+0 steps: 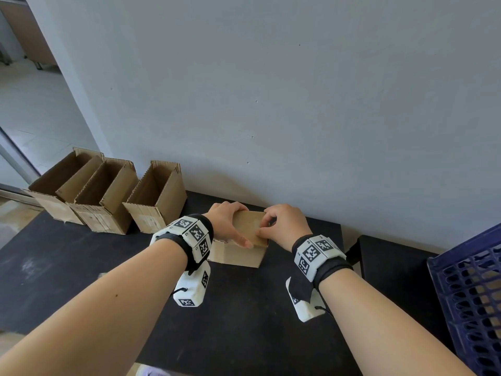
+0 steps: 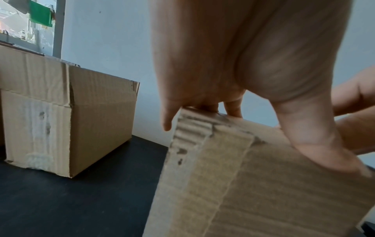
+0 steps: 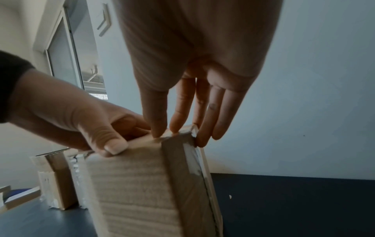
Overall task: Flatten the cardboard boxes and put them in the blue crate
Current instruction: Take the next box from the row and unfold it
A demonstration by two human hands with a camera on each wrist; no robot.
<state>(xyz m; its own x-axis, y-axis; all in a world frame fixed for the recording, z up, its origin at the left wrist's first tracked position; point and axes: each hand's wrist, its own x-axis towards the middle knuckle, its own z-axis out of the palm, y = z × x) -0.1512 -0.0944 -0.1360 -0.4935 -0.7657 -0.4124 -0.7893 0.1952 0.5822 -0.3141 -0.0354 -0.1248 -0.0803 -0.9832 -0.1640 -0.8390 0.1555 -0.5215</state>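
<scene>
The box (image 2: 263,184) is seen to be made of matt brown corrugated cardboard, its fluting exposed along a torn, rough edge. A strip of glossy tape (image 3: 191,158) is seen on one corner. The tabletop (image 1: 81,267) is finished in matt black, and the crate (image 1: 471,289) is moulded of blue plastic lattice.

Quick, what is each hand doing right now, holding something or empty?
Left hand: grips the top edge of the cardboard box on the black table.
Right hand: pinches the same box's top edge.

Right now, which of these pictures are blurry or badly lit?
Head view: sharp, evenly lit, wide-angle bending at the edges. Left wrist view: the left hand and the brown cardboard box it grips are soft. Right wrist view: the right hand is dim, backlit by the wall.
</scene>
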